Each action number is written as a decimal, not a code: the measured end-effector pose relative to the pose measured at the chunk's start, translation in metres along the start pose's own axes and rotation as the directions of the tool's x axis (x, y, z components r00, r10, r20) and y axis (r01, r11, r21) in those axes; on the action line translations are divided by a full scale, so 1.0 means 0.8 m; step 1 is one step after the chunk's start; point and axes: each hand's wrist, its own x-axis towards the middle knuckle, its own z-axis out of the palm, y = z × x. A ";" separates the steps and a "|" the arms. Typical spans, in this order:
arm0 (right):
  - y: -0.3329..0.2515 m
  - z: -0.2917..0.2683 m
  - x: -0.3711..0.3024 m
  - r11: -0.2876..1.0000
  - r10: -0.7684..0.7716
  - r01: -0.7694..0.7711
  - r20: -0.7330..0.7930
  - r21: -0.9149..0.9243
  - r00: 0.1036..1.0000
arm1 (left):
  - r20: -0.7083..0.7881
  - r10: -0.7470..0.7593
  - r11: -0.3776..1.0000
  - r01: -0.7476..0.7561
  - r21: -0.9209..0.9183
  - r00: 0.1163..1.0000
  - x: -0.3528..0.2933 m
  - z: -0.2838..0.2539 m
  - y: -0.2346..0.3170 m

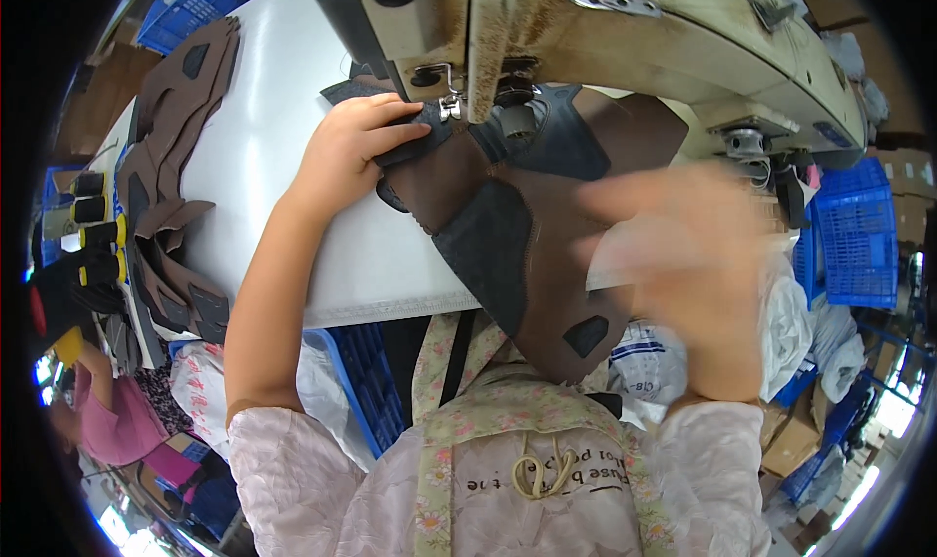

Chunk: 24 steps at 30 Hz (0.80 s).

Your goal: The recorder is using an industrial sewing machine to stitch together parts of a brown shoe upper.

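A brown shoe upper piece with black patches lies under the sewing machine and hangs over the table's near edge. My left hand rests on its dark left part, fingers stretched out flat beside the presser foot. Above the right part of the upper, my right hand is smeared by motion. A pale, thin-looking shape shows at its fingers; I cannot make out what it is, or whether it is gripped.
Stacked brown upper pieces lie along the left of the white table. Thread spools stand farther left. Blue crates are at the right, and another blue crate sits below the table edge. A person in pink is at lower left.
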 end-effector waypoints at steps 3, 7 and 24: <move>-0.024 0.122 0.009 0.994 0.096 -0.104 0.233 0.025 0.968 | -0.020 0.012 1.000 -0.012 -0.022 1.000 0.009 -0.004 0.008; -0.020 0.203 0.009 0.961 0.231 -0.207 0.125 -0.181 0.965 | -0.002 0.033 0.999 -0.033 -0.022 0.999 0.013 -0.001 0.008; -0.033 0.215 -0.006 0.956 0.221 -0.195 0.099 -0.220 0.970 | -0.019 0.052 0.998 -0.052 0.036 0.998 0.008 0.004 0.006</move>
